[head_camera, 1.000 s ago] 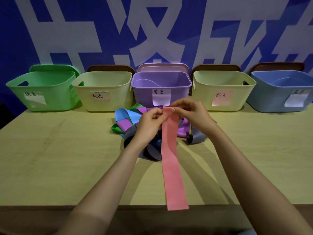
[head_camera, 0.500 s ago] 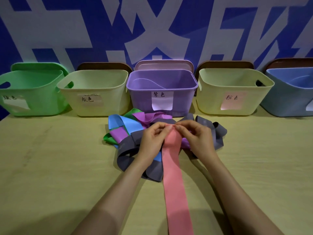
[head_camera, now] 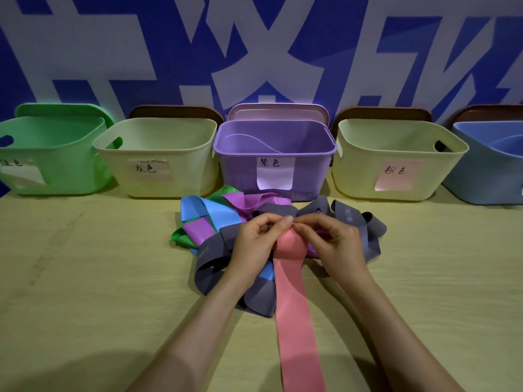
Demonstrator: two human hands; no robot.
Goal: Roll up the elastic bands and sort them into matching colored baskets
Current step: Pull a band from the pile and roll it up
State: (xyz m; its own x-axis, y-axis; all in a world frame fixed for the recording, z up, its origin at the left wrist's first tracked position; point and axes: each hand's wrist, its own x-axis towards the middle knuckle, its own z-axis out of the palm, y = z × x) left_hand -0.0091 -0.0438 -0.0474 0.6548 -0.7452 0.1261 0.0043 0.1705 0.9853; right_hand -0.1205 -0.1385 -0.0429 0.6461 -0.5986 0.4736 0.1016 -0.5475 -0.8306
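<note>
1. Pink elastic band (head_camera: 291, 306): we are starting its roll at the centre of the frame. Only the far end is curling over, while the long tail is lying flat on the table (head_camera: 85, 278), running off the lower edge.
2. Left hand (head_camera: 254, 241) and right hand (head_camera: 331, 241): we are pinching that curled end with both, thumbs and forefingers meeting over the fold.
3. Loose pile, behind and beneath our hands: grey bands (head_camera: 209, 261), blue band (head_camera: 209, 210), purple band (head_camera: 243, 199) and green band (head_camera: 178, 236) are lying tangled and unrolled.
4. Baskets, across the upper half, left to right: green basket (head_camera: 70, 165), grey-labelled cream basket (head_camera: 192, 165), purple basket (head_camera: 240, 171), pink-labelled cream basket (head_camera: 353, 171), blue basket (head_camera: 481, 182). We are seeing no finished roll in any of them. A curved shape inside the purple one is too unclear to name.
5. Progress, as we are judging it: near the start. This band is needing nearly its whole length rolled before going upper right to the pink-labelled basket, and the entire pile is waiting.
</note>
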